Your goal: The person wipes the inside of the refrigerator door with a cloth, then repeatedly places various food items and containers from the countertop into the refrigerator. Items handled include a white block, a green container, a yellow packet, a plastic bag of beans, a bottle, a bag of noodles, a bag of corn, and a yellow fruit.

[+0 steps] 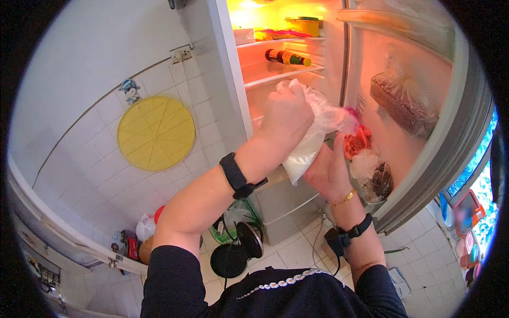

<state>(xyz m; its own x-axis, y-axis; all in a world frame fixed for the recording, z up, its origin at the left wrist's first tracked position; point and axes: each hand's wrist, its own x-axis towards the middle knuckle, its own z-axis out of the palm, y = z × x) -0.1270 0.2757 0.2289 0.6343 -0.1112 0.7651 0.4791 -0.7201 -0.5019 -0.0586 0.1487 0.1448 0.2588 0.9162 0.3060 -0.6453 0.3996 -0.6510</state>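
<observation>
A clear plastic bag of white powdery contents hangs tilted in front of the open refrigerator. My left hand grips its gathered upper part, knuckles towards me. Cupped against the bag's lower right side is my right hand, its thumb pointing up. The fingers behind the bag are hidden. The bag's loose end, with a pink edge, sticks out to the right above the right thumb. Behind my hands, a bottle with a yellow cap lies on a refrigerator shelf.
A yellow tub stands on the upper shelf. The opened refrigerator door at right holds bagged food, including a red bag and a filled door bin. Black round objects with cords sit on the tiled floor. A yellow disc hangs at left.
</observation>
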